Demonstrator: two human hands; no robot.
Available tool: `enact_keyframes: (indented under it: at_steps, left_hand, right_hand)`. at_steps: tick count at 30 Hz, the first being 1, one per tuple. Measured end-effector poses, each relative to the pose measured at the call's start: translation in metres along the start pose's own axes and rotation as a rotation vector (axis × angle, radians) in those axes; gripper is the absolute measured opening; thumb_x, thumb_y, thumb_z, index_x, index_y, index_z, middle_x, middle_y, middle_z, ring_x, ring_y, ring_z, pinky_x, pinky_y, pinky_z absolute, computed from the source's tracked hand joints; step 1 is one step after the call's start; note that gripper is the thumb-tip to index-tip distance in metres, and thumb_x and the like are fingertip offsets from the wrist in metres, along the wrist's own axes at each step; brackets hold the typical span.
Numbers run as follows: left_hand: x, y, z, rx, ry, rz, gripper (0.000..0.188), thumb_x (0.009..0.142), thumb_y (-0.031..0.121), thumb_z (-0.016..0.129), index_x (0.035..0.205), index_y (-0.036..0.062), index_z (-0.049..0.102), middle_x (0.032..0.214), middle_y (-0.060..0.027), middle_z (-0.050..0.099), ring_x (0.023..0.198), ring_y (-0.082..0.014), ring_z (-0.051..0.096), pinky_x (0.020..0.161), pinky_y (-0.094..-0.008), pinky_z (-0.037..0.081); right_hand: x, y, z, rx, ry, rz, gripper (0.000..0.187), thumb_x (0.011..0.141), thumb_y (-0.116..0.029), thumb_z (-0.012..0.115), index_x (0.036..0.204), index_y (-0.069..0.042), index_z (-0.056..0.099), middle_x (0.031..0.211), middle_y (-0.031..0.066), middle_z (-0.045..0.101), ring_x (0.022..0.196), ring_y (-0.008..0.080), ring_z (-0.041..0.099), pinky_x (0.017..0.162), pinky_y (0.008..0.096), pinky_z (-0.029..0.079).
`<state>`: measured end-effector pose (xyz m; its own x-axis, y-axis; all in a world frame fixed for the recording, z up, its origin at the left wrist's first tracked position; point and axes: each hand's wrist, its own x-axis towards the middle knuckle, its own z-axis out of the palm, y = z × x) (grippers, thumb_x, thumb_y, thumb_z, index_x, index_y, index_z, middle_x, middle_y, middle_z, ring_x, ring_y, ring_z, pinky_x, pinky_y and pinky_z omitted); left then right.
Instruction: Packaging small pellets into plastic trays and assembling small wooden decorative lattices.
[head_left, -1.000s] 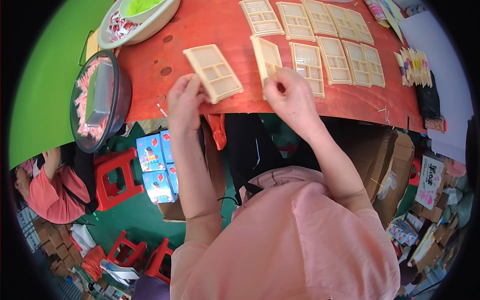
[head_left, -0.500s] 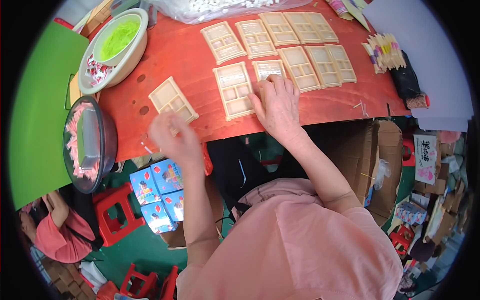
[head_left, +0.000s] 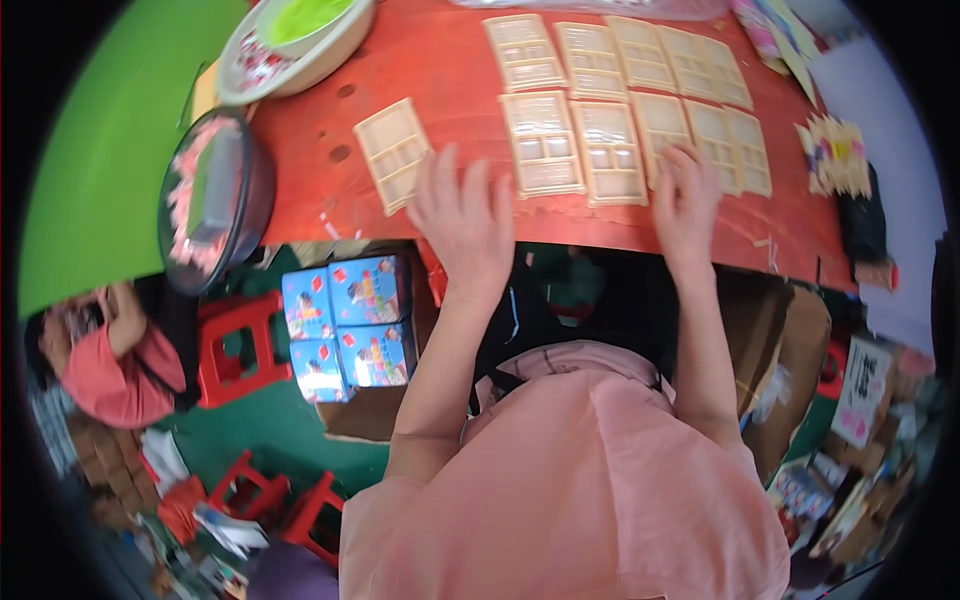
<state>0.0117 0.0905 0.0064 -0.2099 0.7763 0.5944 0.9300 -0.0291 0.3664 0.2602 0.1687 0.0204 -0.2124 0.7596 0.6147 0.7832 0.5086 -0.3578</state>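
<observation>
Beige compartment trays stand in two rows on the red table [head_left: 300, 190], among them a near-row tray [head_left: 546, 145] and its neighbour [head_left: 610, 150]. Clear, shiny material shows in the large compartments of several. My right hand [head_left: 690, 215] is over the front end of the third near-row tray [head_left: 660, 118], fingers loosely bent and apart; whether they touch it is unclear. My left hand [head_left: 465, 225] spreads its slightly blurred fingers at the table's front edge, with nothing seen in it. Just beyond its fingertips lies a separate beige tray [head_left: 393, 150], set apart on the left.
At the left, a dark bowl [head_left: 262, 190] holds pink pieces and a clear box. Behind it is a cream basin [head_left: 345, 62] with a green-filled bowl. Wooden sticks [head_left: 838, 155] lie bundled at right. Blue boxes [head_left: 345, 325] and a red stool [head_left: 240, 350] are below.
The view has shifted, so the table sits higher. My right hand has moved off the second near-row tray to the third. My left hand has moved rightward from the separate tray and opened out.
</observation>
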Motion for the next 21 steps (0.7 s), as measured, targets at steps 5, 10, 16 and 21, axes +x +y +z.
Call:
enact_keyframes:
  at_steps: [5,10,16,21]
  left_hand:
    - [-0.011,-0.05,-0.011,0.208,0.003,-0.237,0.047,0.081,0.033,0.078,0.111,0.0003,0.063,0.137,-0.0241,0.049,0.126,-0.0428,0.045,0.103,-0.0532,0.035]
    - [-0.003,-0.046,-0.02,0.164,0.043,-0.267,0.033,0.085,0.021,0.074,0.107,-0.0011,0.064,0.127,-0.0227,0.057,0.118,-0.035,0.054,0.099,-0.0453,0.042]
    - [0.014,-0.022,-0.055,-1.645,0.039,-0.987,0.036,0.089,0.025,0.065,0.115,-0.0001,0.063,0.124,-0.0113,0.061,0.109,-0.0215,0.059,0.094,-0.0406,0.045]
    - [0.025,0.0,-0.071,-1.963,0.024,-1.083,0.04,0.092,0.027,0.06,0.122,0.0005,0.059,0.123,-0.0098,0.061,0.111,-0.021,0.058,0.093,-0.0396,0.046]
  right_hand:
    - [-0.009,-0.021,-0.01,0.172,-0.087,0.044,0.015,0.096,-0.005,0.056,0.109,-0.002,0.063,0.115,0.015,0.062,0.109,0.0311,0.058,0.095,0.0386,0.045]
    - [-0.009,-0.059,0.0,0.399,-0.154,-0.043,0.014,0.097,-0.004,0.055,0.107,0.0,0.063,0.113,0.0151,0.063,0.108,0.0307,0.059,0.096,0.0366,0.046]
    - [0.02,-0.114,0.025,1.07,-0.422,0.22,0.016,0.1,-0.01,0.056,0.11,-0.001,0.063,0.107,0.007,0.063,0.104,0.0138,0.059,0.088,0.0262,0.047]
    - [0.041,-0.143,0.042,1.036,-0.399,0.161,0.019,0.1,-0.012,0.055,0.112,0.0,0.063,0.106,0.0078,0.062,0.099,0.0146,0.06,0.085,0.0272,0.048]
